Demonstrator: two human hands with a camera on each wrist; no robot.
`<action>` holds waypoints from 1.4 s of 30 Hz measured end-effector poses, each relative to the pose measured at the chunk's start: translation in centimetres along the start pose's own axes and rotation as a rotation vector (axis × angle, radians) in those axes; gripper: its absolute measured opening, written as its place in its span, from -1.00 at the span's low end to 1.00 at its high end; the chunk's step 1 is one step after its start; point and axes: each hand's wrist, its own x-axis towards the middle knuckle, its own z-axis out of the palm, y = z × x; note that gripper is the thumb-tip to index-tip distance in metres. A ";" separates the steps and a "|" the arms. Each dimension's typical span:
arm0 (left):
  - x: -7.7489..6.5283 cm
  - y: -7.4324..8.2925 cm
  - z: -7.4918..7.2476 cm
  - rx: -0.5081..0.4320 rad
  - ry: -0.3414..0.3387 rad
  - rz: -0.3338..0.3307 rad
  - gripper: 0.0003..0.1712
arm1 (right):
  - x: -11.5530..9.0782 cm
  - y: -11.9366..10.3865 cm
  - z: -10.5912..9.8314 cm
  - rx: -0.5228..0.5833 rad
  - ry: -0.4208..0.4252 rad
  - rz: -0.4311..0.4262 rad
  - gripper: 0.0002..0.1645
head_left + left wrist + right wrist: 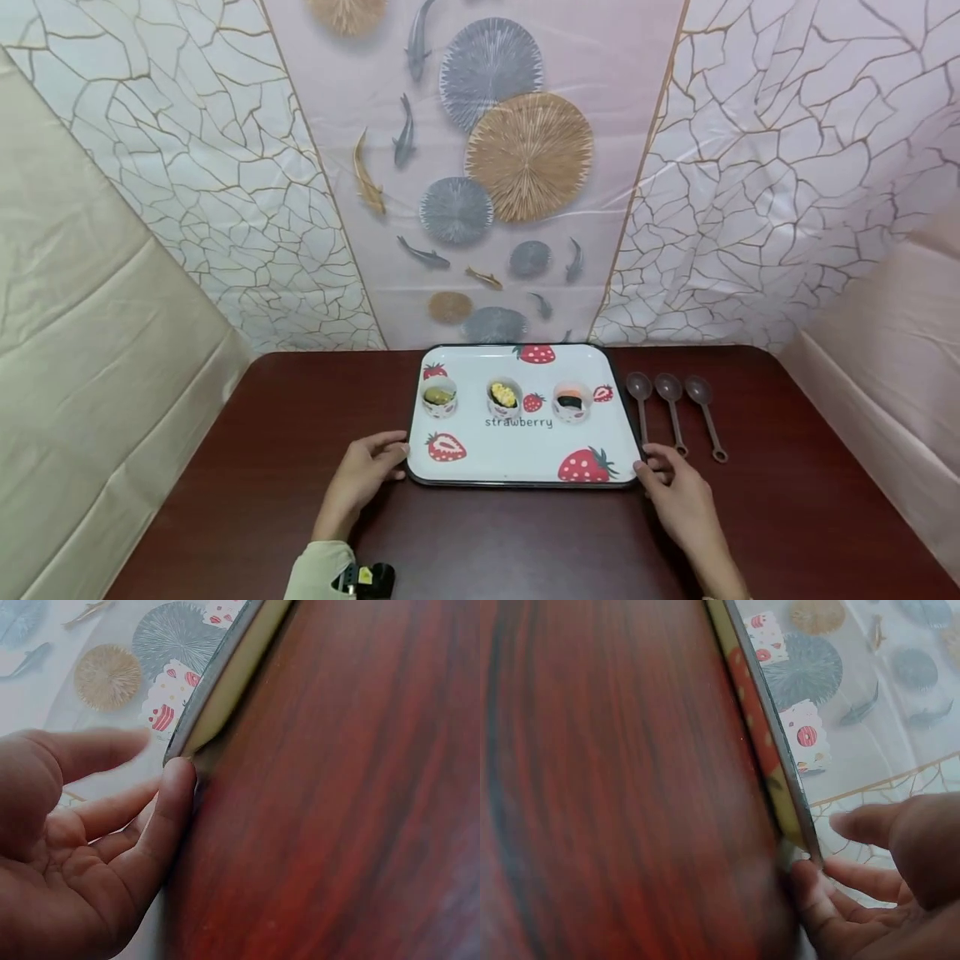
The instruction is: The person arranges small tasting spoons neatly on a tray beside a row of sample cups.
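Note:
A white strawberry-print tray (495, 454) with a black rim sits before me on the dark table. My left hand (363, 475) is at its near left corner; in the left wrist view a fingertip (180, 769) touches the corner, while the thumb stands apart from the rim. On the other side my right hand (681, 492) does likewise, a fingertip (805, 877) against the near right corner. Three small patterned cups stand on the tray: one with a green piece (437, 396), one with a yellow-topped piece (503, 395), one with an orange-and-black piece (570, 400).
Three brown spoons, a left one (640, 387), a middle one (669, 388) and a right one (699, 392), lie side by side right of the tray. A patterned cloth backdrop (487, 275) hangs behind the table. Beige cloth (90, 333) encloses the sides.

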 end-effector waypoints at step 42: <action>0.1 -0.7 -2.8 -0.086 -0.223 -0.053 -0.57 | 1.4 1.8 -0.5 0.327 -0.147 0.082 -0.40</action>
